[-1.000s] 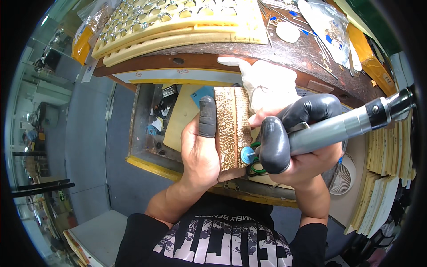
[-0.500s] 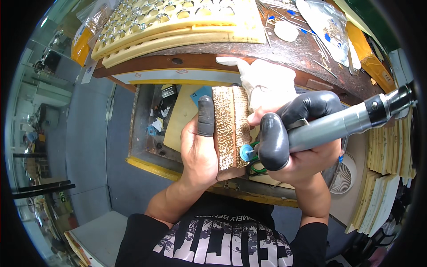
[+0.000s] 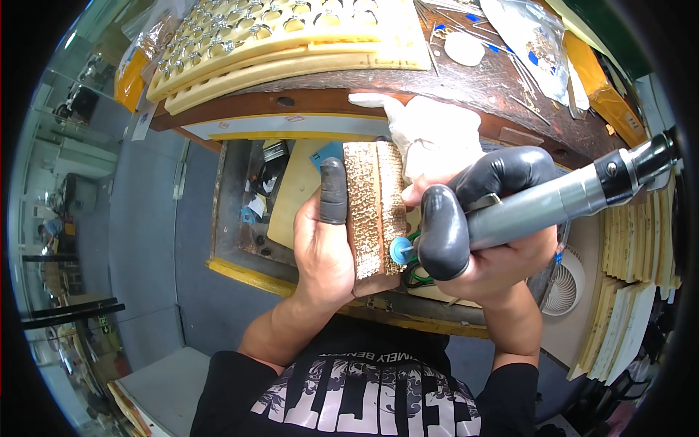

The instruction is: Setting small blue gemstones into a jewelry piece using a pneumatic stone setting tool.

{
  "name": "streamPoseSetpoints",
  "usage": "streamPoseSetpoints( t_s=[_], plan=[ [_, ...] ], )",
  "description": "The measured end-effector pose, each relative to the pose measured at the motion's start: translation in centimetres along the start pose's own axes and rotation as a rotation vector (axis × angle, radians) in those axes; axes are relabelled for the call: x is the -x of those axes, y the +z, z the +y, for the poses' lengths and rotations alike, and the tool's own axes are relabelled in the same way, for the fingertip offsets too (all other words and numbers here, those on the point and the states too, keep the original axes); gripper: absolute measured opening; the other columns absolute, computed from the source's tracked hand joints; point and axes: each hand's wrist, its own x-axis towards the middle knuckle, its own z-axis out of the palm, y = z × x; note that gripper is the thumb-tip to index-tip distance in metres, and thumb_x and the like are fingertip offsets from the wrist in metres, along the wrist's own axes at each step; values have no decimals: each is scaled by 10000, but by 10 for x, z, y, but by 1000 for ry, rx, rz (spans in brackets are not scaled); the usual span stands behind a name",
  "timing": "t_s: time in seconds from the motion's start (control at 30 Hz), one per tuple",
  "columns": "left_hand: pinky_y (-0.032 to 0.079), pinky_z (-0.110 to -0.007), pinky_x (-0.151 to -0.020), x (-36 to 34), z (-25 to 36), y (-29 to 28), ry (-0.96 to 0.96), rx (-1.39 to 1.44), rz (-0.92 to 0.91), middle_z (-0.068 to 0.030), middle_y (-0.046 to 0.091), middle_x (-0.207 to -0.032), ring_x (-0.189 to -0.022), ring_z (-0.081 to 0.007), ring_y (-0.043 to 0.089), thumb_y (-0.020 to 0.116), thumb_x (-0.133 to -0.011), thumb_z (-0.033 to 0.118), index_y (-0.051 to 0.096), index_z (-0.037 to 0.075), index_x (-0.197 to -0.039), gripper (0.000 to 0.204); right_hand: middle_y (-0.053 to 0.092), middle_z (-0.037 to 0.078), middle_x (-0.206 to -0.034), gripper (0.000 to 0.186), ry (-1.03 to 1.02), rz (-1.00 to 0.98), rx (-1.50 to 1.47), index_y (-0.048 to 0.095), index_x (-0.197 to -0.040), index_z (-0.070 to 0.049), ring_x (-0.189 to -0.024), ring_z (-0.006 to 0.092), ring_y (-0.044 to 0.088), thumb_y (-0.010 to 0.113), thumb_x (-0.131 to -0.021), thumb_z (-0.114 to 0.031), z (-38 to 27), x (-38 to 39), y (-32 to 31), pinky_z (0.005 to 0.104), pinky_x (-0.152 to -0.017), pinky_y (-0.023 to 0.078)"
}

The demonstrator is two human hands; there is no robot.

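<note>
My left hand (image 3: 325,247), with a black finger cot on the thumb, grips a narrow wooden block (image 3: 375,285) upright from its left side. Rows of small gold-coloured metal pieces (image 3: 364,211) cover the block's face. In my right hand (image 3: 502,240) is a silver rotary handpiece (image 3: 539,211), slanting in from the right; black cots cover two of its digits. The handpiece's small blue disc (image 3: 400,250) is at the block's lower right edge, touching or very close to the gold pieces. The fingers behind the block are hidden.
Beyond my hands, a white glove-like piece (image 3: 437,131) lies against the wooden bench edge (image 3: 320,97). Yellow trays of rings (image 3: 291,69) stand on the bench at far left; thin rods and a plastic bag (image 3: 528,51) lie at right. Below is an open drawer (image 3: 247,272); a white fan (image 3: 564,288) stands right.
The block, handpiece and both hands sit slightly further left in the picture, as does the bench. The blue disc stays at the block's lower right edge. Both grips are unchanged.
</note>
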Motion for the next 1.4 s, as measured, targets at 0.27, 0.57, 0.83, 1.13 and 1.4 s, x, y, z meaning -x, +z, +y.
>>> streamPoseSetpoints(
  t_s=[0.27, 0.57, 0.83, 1.13, 1.4],
  plan=[
    [567, -267, -623, 0, 0, 0, -5, 5, 8, -121, 699, -900, -715, -148, 685, 372, -1071, 420, 603, -33, -1127, 511, 667, 175, -744, 145, -4, 9, -15, 557, -831, 108, -668, 196, 689, 696, -811, 70, 3, 1, 1, 312, -617, 581],
    [586, -290, -690, 0, -3, -1, -7, 29, 26, -134, 700, -979, -794, -176, 704, 392, -1071, 375, 583, -44, -1184, 474, 596, 119, -756, 151, -4, 66, -48, 526, -837, 123, -665, 195, 684, 670, -793, 109, 1, -1, 5, 313, -603, 595],
    [589, -314, -778, 1, -1, 1, -25, 48, 34, -146, 691, -1061, -894, -198, 706, 388, -1074, 335, 569, -51, -1214, 449, 584, 119, -795, 135, 41, 112, -93, 533, -803, 105, -647, 175, 675, 667, -784, 108, 0, 1, 4, 293, -570, 577],
    [595, -298, -713, 4, 2, 3, -19, -24, 65, -144, 698, -1035, -828, -188, 713, 396, -1074, 320, 570, -44, -1219, 428, 602, 111, -784, 138, 11, 150, -73, 554, -813, 100, -647, 158, 675, 688, -786, 83, -2, -2, 7, 265, -572, 551],
    [593, -301, -721, 4, 2, 2, 8, -43, 34, -136, 698, -1033, -841, -185, 710, 408, -1072, 314, 576, -40, -1204, 413, 635, 88, -766, 147, 71, 178, -66, 583, -825, 81, -648, 139, 677, 717, -774, 49, -6, -2, 8, 245, -578, 533]
  ],
)
